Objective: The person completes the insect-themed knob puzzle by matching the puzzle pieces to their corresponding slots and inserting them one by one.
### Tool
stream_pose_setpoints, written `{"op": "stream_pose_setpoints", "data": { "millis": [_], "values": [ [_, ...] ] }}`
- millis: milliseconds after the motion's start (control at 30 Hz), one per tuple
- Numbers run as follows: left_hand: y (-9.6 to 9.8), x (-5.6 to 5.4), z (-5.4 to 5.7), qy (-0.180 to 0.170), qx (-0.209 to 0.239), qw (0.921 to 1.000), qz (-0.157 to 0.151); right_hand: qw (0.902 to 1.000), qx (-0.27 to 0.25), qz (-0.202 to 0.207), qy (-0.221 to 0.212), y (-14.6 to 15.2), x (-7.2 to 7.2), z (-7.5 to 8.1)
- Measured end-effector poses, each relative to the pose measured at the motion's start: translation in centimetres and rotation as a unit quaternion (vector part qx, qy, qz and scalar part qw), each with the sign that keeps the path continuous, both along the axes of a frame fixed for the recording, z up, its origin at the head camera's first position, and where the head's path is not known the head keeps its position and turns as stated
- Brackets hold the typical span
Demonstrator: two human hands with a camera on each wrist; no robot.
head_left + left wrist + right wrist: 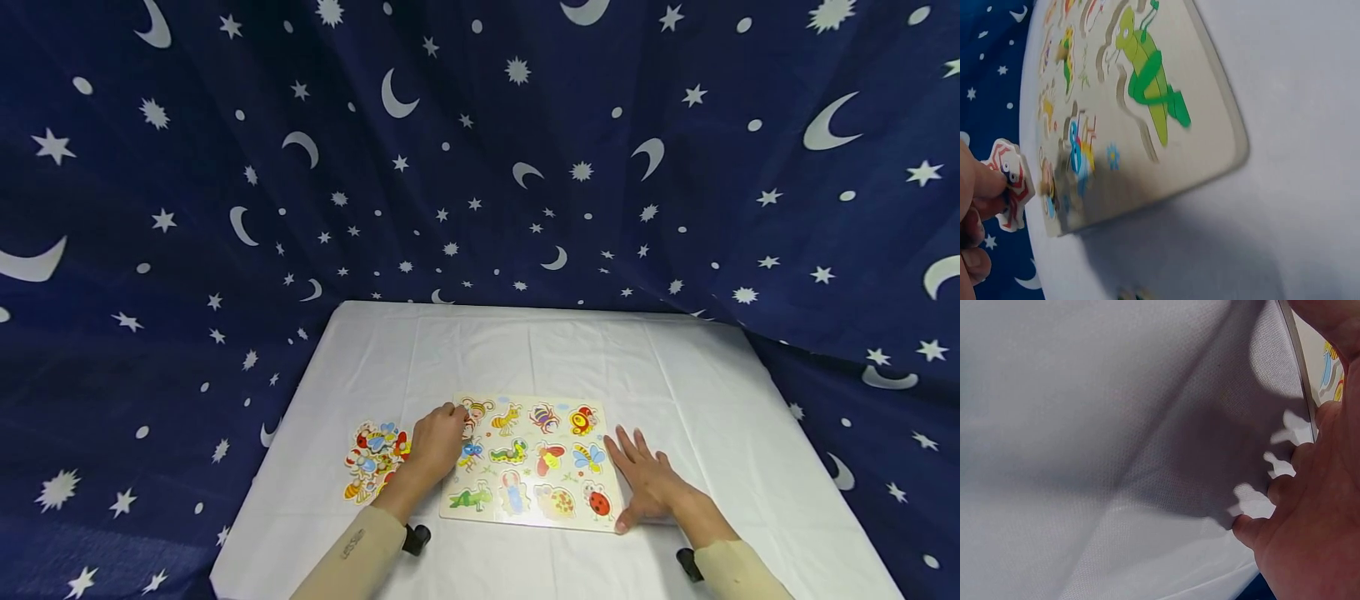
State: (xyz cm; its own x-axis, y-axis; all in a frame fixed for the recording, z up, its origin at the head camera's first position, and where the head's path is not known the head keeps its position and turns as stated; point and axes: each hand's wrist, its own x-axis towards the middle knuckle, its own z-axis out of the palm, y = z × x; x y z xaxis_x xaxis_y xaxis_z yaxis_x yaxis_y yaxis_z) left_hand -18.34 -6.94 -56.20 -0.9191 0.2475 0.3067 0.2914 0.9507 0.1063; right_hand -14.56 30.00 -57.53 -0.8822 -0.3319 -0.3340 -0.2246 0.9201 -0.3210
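My left hand [438, 437] pinches a wooden spider puzzle piece [1015, 178] with red legs and eyes, between thumb and fingers. It is raised over the upper left corner of a pale wooden insect puzzle board [525, 523]. Spread fingers of my right hand [648, 483] lie along the board's right edge, the thumb near its lower right corner. In the left wrist view, the green grasshopper picture [1147, 75] lies in its recess without a piece. A knobbed caterpillar [1067, 59] sits farther up the board.
A heap of loose insect pieces [371, 458] lies left of the board, partly hidden by my left forearm. White cloth [600, 350] covers the table. A dark blue curtain [495, 208] with moons and stars hangs behind and at the sides.
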Motion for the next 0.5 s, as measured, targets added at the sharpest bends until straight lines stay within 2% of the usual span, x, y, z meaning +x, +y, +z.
{"op": "stream_pose_setpoints", "data": {
  "millis": [267, 500],
  "values": [
    [2.0, -0.7, -0.1, 0.019, 0.019, 0.9994, -0.023, 1.0000, 0.004, -0.001, -0.002, -0.1, 0.1, 0.3],
    [4.0, -1.2, -0.2, -0.005, 0.027, 0.9989, -0.038, 0.9999, -0.005, 0.003, 0.010, -0.1, 0.1, 0.4]
  ]
}}
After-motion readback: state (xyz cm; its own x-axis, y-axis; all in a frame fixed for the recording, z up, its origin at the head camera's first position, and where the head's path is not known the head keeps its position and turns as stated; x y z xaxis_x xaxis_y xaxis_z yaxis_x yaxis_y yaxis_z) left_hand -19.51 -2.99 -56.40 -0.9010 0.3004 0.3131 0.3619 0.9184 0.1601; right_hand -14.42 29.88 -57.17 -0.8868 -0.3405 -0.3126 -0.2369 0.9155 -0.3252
